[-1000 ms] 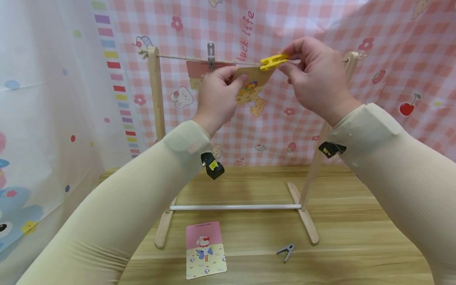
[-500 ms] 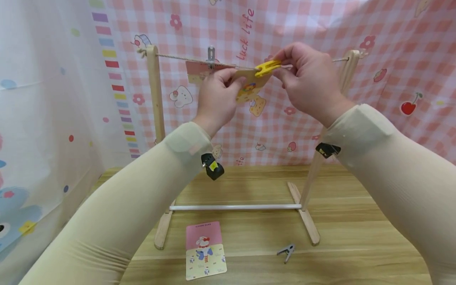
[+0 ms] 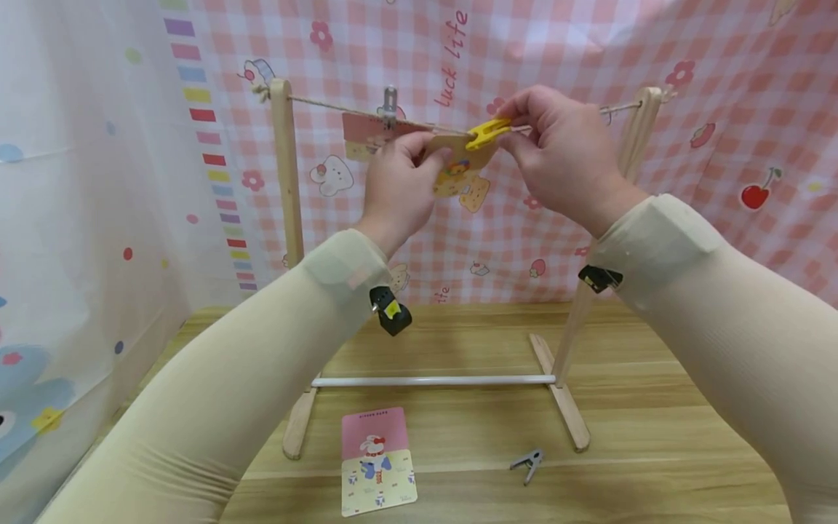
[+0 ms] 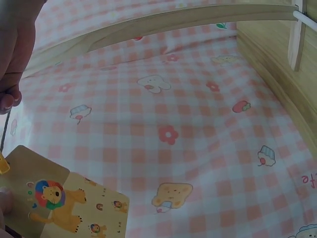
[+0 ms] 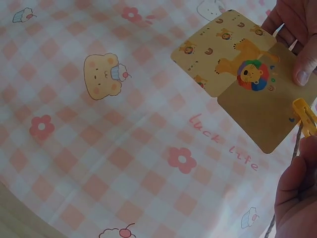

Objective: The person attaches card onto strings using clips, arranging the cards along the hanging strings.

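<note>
A tan card with a lion on it (image 5: 247, 74) is pinched along its edge between thumb and fingers of my left hand (image 3: 401, 185), up at the twine line (image 3: 327, 105). My right hand (image 3: 564, 156) pinches the handle end of a yellow clothespin (image 3: 487, 135). The clothespin's nose sits over the card's top edge at the twine, which sags there. Just left, behind my left hand, a pink-topped card (image 3: 358, 132) hangs from the twine under a grey clothespin (image 3: 390, 105). My left fingers partly hide both cards.
Wooden posts (image 3: 286, 175) hold the twine at both ends, joined low down by a white rod (image 3: 432, 381). On the wooden table (image 3: 458, 429) lie a pink and yellow card (image 3: 378, 460) and another grey clothespin (image 3: 529, 464). Checked cloth (image 3: 511, 240) hangs behind.
My right hand has moved down and slightly left with the yellow clothespin, and the twine now dips lower. My left hand, still on the lion card, has lowered slightly.
</note>
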A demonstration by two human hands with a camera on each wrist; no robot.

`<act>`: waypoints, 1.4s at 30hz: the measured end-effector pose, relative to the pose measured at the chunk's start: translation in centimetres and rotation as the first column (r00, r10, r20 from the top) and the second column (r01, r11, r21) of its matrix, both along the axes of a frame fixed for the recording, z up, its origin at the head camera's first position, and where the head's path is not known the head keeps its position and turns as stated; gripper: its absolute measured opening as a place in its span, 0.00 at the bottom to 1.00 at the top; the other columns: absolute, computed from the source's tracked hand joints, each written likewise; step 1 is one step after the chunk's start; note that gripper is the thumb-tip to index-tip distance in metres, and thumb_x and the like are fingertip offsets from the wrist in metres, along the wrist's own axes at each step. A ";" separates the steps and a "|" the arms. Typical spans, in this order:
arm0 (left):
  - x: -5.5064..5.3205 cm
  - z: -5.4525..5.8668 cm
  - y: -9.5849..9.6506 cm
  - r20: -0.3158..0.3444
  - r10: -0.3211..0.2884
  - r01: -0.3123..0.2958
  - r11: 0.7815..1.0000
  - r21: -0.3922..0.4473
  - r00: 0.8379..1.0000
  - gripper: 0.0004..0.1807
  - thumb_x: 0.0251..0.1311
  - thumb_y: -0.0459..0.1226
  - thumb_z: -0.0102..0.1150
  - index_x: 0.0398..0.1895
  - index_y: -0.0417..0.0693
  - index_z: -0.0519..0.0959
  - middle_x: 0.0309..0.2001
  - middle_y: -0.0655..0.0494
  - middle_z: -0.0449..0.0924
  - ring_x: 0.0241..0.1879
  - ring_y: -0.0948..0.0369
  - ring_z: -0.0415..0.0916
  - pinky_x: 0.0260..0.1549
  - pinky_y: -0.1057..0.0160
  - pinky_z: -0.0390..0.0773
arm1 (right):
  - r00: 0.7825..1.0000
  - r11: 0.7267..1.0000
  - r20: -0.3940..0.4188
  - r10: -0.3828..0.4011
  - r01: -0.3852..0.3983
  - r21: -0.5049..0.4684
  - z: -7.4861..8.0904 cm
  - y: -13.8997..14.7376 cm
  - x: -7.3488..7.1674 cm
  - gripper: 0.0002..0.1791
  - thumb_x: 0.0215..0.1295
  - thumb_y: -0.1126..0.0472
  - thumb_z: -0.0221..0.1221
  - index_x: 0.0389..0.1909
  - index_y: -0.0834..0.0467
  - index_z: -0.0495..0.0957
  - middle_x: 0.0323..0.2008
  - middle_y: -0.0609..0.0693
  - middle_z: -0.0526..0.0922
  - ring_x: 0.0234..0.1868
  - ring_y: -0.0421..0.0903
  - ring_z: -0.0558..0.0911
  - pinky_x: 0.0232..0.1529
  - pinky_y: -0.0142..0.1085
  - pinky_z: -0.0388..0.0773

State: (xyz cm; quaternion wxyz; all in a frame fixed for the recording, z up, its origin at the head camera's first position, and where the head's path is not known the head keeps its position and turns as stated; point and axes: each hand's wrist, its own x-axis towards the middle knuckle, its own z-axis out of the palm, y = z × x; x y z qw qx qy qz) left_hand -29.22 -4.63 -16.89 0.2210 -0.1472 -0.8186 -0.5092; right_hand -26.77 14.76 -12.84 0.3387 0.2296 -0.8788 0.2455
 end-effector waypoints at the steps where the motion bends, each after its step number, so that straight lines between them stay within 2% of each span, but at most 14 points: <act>1: 0.0 -0.1 0.0 0.001 -0.001 0.001 1.000 0.000 1.000 0.14 0.78 0.47 0.57 0.57 0.53 0.84 0.52 0.58 0.87 0.49 0.64 0.83 0.45 0.67 0.82 | 1.000 1.000 0.001 -0.001 0.001 0.000 0.0 0.0 0.0 0.10 0.76 0.59 0.63 0.52 0.58 0.82 0.55 0.49 0.90 0.29 0.36 0.75 0.27 0.22 0.67; 5: -0.1 -0.3 0.1 0.002 -0.002 0.002 1.000 -0.005 1.000 0.15 0.78 0.47 0.56 0.58 0.52 0.84 0.51 0.58 0.87 0.48 0.64 0.82 0.42 0.66 0.80 | 1.000 1.000 0.022 0.009 -0.008 -0.007 -0.2 0.0 0.0 0.10 0.76 0.61 0.62 0.53 0.59 0.81 0.56 0.51 0.89 0.31 0.39 0.76 0.29 0.23 0.68; 15: -0.2 -0.6 0.2 0.026 -0.013 0.013 1.000 0.004 1.000 0.15 0.79 0.47 0.56 0.59 0.53 0.83 0.54 0.58 0.87 0.53 0.64 0.83 0.52 0.65 0.83 | 1.000 1.000 -0.007 0.007 -0.007 0.026 -0.3 0.0 0.2 0.11 0.77 0.61 0.61 0.54 0.59 0.82 0.54 0.51 0.90 0.34 0.43 0.80 0.29 0.24 0.68; 21: -0.1 -0.8 0.3 0.041 -0.028 0.027 1.000 0.004 0.999 0.15 0.79 0.47 0.55 0.59 0.54 0.83 0.54 0.59 0.86 0.53 0.64 0.83 0.51 0.65 0.82 | 1.000 0.999 -0.025 0.015 -0.014 0.035 -0.3 0.0 0.3 0.11 0.77 0.61 0.61 0.54 0.59 0.82 0.53 0.51 0.90 0.31 0.43 0.78 0.28 0.24 0.67; 30: 0.0 -1.0 0.3 0.036 -0.027 0.027 1.000 -0.007 0.999 0.14 0.79 0.46 0.55 0.58 0.54 0.83 0.57 0.59 0.86 0.57 0.63 0.83 0.59 0.64 0.81 | 0.999 0.997 -0.049 0.020 -0.016 0.077 -0.1 0.0 0.3 0.11 0.77 0.61 0.61 0.55 0.59 0.82 0.54 0.50 0.90 0.28 0.42 0.77 0.27 0.25 0.66; 33: 0.0 -1.1 0.4 0.046 -0.023 0.024 1.000 -0.009 0.999 0.14 0.79 0.47 0.55 0.57 0.54 0.83 0.57 0.60 0.86 0.57 0.64 0.83 0.59 0.63 0.81 | 0.998 0.995 -0.052 0.019 -0.013 0.102 0.3 0.0 0.3 0.12 0.78 0.60 0.61 0.56 0.59 0.82 0.55 0.50 0.90 0.27 0.44 0.77 0.26 0.26 0.65; 35: 0.0 -1.1 0.4 0.046 -0.023 0.023 1.000 -0.008 0.999 0.14 0.79 0.47 0.55 0.56 0.54 0.83 0.56 0.60 0.86 0.57 0.63 0.83 0.59 0.63 0.81 | 0.999 0.994 -0.032 0.014 -0.010 0.110 0.5 0.0 0.3 0.12 0.78 0.59 0.61 0.56 0.58 0.82 0.54 0.49 0.90 0.31 0.45 0.84 0.28 0.24 0.66; 38: 0.0 -1.1 0.5 0.039 -0.029 0.029 1.000 -0.001 0.999 0.13 0.79 0.47 0.55 0.55 0.54 0.84 0.55 0.59 0.87 0.56 0.63 0.83 0.58 0.63 0.81 | 1.000 0.994 0.010 0.007 -0.008 0.113 0.7 0.0 0.3 0.12 0.78 0.59 0.61 0.56 0.58 0.82 0.55 0.50 0.90 0.44 0.47 0.90 0.31 0.21 0.68; 40: 0.0 -1.1 0.6 0.036 -0.037 0.037 0.999 0.009 0.999 0.13 0.79 0.47 0.55 0.54 0.53 0.84 0.54 0.59 0.87 0.55 0.63 0.83 0.57 0.62 0.82 | 1.000 0.993 0.024 0.011 -0.013 0.115 0.8 0.0 0.3 0.13 0.78 0.59 0.61 0.57 0.58 0.82 0.55 0.51 0.90 0.53 0.48 0.90 0.34 0.19 0.69; 42: 0.1 -1.1 0.6 0.038 -0.043 0.042 0.999 0.017 0.998 0.13 0.79 0.47 0.55 0.53 0.53 0.84 0.53 0.59 0.87 0.54 0.63 0.83 0.56 0.63 0.82 | 1.000 0.993 0.024 0.016 -0.019 0.118 0.8 0.0 0.3 0.13 0.78 0.59 0.60 0.57 0.59 0.81 0.55 0.51 0.90 0.54 0.49 0.90 0.35 0.20 0.71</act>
